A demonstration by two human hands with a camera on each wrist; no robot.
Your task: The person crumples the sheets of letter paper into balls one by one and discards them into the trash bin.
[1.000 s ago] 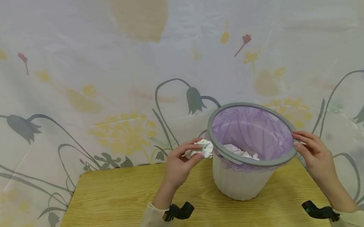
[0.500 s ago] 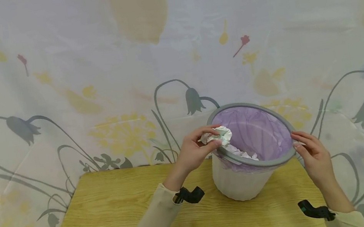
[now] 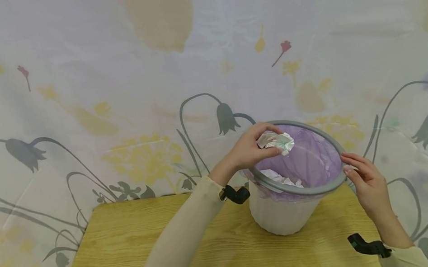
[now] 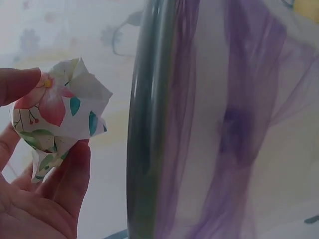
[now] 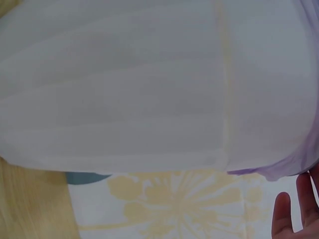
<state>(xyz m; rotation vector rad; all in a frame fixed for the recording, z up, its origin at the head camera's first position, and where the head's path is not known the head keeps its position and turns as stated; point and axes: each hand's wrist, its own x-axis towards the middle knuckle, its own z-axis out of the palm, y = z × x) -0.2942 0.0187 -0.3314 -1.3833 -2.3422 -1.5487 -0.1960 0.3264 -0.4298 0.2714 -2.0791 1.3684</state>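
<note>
A crumpled paper ball [image 3: 283,142] is pinched between the fingers and thumb of my left hand [image 3: 250,149], above the opening of a white trash can [image 3: 285,214]. Red flowers and green leaves are printed on the paper ball [image 4: 65,112] in the left wrist view. Purple liner [image 3: 317,155] covers the can's inside and folds over under its grey rim [image 3: 304,191]. More crumpled white paper [image 3: 282,179] lies inside. At the rim's right side, my right hand [image 3: 373,188] holds the edge with fingertips and thumb. The can's ribbed side [image 5: 124,89] fills most of the right wrist view.
The can stands on a wood-grain table [image 3: 131,245], toward its right back part. Behind and beside the table hangs a pale sheet [image 3: 104,53] printed with flowers. A black wrist camera [image 3: 236,194] sits on the left wrist, close to the can.
My left hand has carried the paper ball rightward and up, from beside the can to over its opening. The right hand has stayed at the rim.
</note>
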